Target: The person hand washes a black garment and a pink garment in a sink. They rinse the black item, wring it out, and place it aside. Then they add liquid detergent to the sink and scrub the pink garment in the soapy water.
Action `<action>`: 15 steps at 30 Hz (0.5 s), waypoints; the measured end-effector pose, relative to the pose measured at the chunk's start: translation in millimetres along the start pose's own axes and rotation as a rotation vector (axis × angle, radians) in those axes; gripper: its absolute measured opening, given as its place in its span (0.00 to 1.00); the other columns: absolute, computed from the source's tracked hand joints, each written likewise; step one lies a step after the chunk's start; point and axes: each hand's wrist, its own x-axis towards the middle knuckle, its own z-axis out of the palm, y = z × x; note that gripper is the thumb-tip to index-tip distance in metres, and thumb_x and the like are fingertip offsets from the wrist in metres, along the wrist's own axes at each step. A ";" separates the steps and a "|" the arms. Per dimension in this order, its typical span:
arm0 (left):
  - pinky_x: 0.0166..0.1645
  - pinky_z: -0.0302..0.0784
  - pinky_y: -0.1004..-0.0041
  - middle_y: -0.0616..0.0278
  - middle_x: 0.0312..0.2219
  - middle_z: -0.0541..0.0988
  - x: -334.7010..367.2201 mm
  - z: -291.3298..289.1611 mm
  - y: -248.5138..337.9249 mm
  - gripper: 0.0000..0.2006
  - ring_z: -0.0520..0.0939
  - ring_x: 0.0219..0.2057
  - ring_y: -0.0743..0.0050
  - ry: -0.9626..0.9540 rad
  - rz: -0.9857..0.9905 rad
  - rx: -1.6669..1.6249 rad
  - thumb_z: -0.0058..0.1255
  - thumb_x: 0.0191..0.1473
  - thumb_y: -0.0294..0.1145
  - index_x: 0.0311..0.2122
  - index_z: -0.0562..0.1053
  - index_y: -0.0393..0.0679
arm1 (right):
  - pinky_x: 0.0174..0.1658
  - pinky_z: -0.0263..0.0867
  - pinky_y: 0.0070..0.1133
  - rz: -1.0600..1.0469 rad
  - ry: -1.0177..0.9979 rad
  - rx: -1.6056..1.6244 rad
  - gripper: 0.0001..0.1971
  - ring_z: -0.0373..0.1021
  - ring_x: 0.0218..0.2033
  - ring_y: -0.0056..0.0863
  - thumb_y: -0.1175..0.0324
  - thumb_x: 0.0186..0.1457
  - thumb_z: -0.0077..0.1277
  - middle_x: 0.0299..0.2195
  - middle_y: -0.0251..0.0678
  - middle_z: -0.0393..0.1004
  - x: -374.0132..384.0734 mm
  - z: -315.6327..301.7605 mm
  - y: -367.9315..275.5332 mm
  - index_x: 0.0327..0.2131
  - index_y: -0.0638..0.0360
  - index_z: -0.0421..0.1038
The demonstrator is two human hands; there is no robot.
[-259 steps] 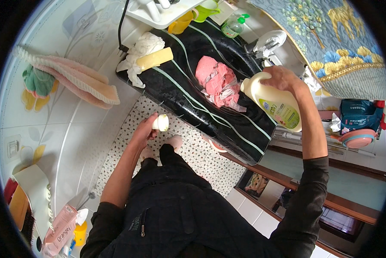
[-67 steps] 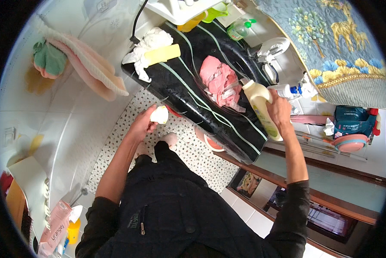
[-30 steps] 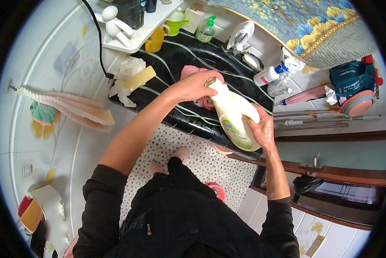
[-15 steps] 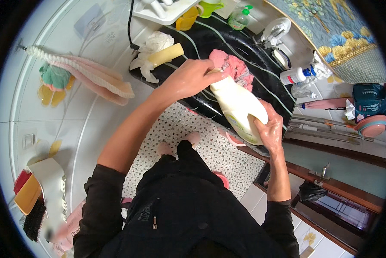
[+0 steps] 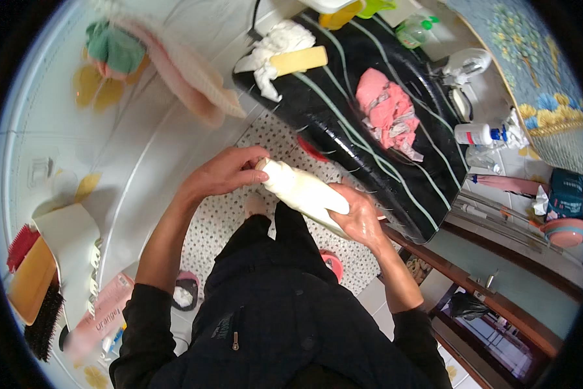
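Observation:
A cream-white detergent bottle [image 5: 302, 192] is tilted between my hands, in front of the black counter's near edge. My right hand [image 5: 358, 215] looks wet and grips the bottle's handle. At the other end, my left hand [image 5: 230, 171] has its thumb and fingers closed around the cap. Crumpled pink cloth [image 5: 387, 107] with a greyish patterned part lies on the black striped counter [image 5: 405, 211], beyond the bottle.
A yellow bar of soap [image 5: 301, 60] and crumpled white cloth [image 5: 286, 40] lie on the counter's left end. A green-capped bottle [image 5: 414, 31], a brush [image 5: 461, 104] and a blue-capped white bottle [image 5: 476, 134] line its back. Towels [image 5: 187, 78] hang at left.
Both hands have brought the bottle back from over the counter toward my body and to the left. The pink cloth, partly covered before, now shows fully.

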 end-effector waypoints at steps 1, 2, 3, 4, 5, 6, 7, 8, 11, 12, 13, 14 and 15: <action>0.34 0.70 0.75 0.67 0.32 0.75 -3.9 5.2 -14.7 0.18 0.71 0.31 0.82 0.041 -0.063 -0.044 0.54 0.61 0.36 0.52 0.71 0.39 | 0.46 0.72 0.30 0.014 -0.006 0.063 0.21 0.78 0.41 0.41 0.74 0.46 0.57 0.39 0.46 0.80 1.9 16.9 11.7 0.48 0.59 0.75; 0.35 0.71 0.76 0.67 0.32 0.75 -7.5 12.1 -32.6 0.19 0.71 0.32 0.82 0.081 -0.127 -0.088 0.54 0.61 0.36 0.54 0.70 0.39 | 0.45 0.72 0.30 0.068 -0.029 0.051 0.19 0.77 0.41 0.43 0.71 0.48 0.59 0.38 0.47 0.79 5.9 29.5 19.2 0.46 0.59 0.74; 0.35 0.72 0.76 0.64 0.33 0.76 -11.3 25.0 -65.0 0.24 0.73 0.32 0.81 0.232 -0.064 -0.141 0.53 0.62 0.38 0.59 0.67 0.40 | 0.45 0.71 0.31 0.139 -0.085 -0.004 0.18 0.77 0.40 0.43 0.69 0.49 0.59 0.38 0.47 0.79 13.7 44.3 28.9 0.45 0.59 0.74; 0.37 0.73 0.74 0.62 0.33 0.77 -15.0 37.1 -80.8 0.24 0.75 0.32 0.78 0.372 -0.131 -0.136 0.54 0.61 0.40 0.59 0.68 0.39 | 0.44 0.71 0.31 0.221 -0.141 -0.053 0.17 0.77 0.39 0.43 0.66 0.50 0.60 0.37 0.48 0.79 19.1 61.9 41.8 0.44 0.59 0.73; 0.39 0.75 0.71 0.60 0.33 0.78 -17.3 51.1 -95.6 0.25 0.77 0.32 0.74 0.510 -0.200 -0.128 0.55 0.60 0.41 0.58 0.68 0.38 | 0.43 0.71 0.33 0.264 -0.174 -0.117 0.16 0.77 0.38 0.44 0.63 0.51 0.60 0.36 0.49 0.78 26.9 81.6 58.7 0.41 0.60 0.72; 0.40 0.76 0.69 0.59 0.33 0.79 -19.2 61.1 -112.3 0.25 0.80 0.32 0.71 0.649 -0.264 -0.114 0.56 0.60 0.42 0.57 0.69 0.37 | 0.43 0.70 0.34 0.281 -0.156 -0.015 0.18 0.76 0.37 0.46 0.62 0.50 0.61 0.35 0.52 0.77 31.9 104.8 83.1 0.42 0.62 0.72; 0.40 0.76 0.68 0.56 0.33 0.78 -22.5 71.4 -134.5 0.26 0.80 0.33 0.67 0.692 -0.320 -0.202 0.55 0.59 0.43 0.56 0.69 0.36 | 0.43 0.70 0.33 0.267 -0.104 0.077 0.19 0.76 0.37 0.44 0.63 0.50 0.61 0.36 0.51 0.78 36.0 132.7 127.9 0.43 0.64 0.72; 0.39 0.76 0.68 0.56 0.33 0.78 -28.1 83.1 -149.8 0.25 0.80 0.33 0.67 0.653 -0.423 -0.268 0.55 0.59 0.42 0.56 0.69 0.36 | 0.43 0.70 0.31 0.260 -0.055 0.170 0.20 0.77 0.37 0.43 0.63 0.50 0.61 0.36 0.50 0.78 36.4 158.2 166.3 0.44 0.65 0.72; 0.37 0.76 0.67 0.54 0.32 0.79 -46.9 113.5 -186.6 0.21 0.81 0.31 0.66 0.592 -0.636 -0.443 0.54 0.59 0.39 0.52 0.71 0.37 | 0.45 0.71 0.28 0.612 -0.071 0.523 0.21 0.76 0.38 0.31 0.70 0.48 0.61 0.39 0.41 0.80 65.3 194.5 194.4 0.48 0.64 0.73; 0.37 0.77 0.67 0.54 0.31 0.79 -59.0 125.5 -203.2 0.20 0.81 0.31 0.65 0.555 -0.653 -0.367 0.54 0.59 0.39 0.51 0.72 0.37 | 0.45 0.72 0.29 0.697 -0.093 0.544 0.22 0.77 0.38 0.32 0.71 0.48 0.62 0.40 0.42 0.80 74.3 206.3 216.5 0.48 0.64 0.73; 0.37 0.77 0.66 0.54 0.31 0.80 -74.5 138.9 -225.8 0.19 0.81 0.31 0.65 0.541 -0.667 -0.291 0.54 0.58 0.39 0.49 0.73 0.37 | 0.45 0.72 0.28 0.789 -0.061 0.688 0.22 0.77 0.39 0.32 0.71 0.48 0.62 0.40 0.42 0.80 87.8 209.1 206.4 0.49 0.65 0.73; 0.37 0.77 0.66 0.54 0.30 0.80 -78.4 144.0 -241.5 0.18 0.81 0.31 0.65 0.505 -0.654 -0.211 0.55 0.58 0.39 0.48 0.74 0.37 | 0.44 0.72 0.28 0.784 -0.013 0.602 0.21 0.77 0.38 0.32 0.70 0.48 0.62 0.40 0.39 0.80 99.5 214.6 218.5 0.47 0.65 0.75; 0.37 0.76 0.66 0.52 0.29 0.81 -79.6 148.1 -246.4 0.17 0.81 0.31 0.65 0.522 -0.660 -0.208 0.55 0.57 0.39 0.46 0.75 0.37 | 0.50 0.68 0.26 0.799 -0.033 0.579 0.23 0.74 0.44 0.30 0.69 0.49 0.63 0.44 0.39 0.78 109.6 215.5 236.0 0.50 0.64 0.73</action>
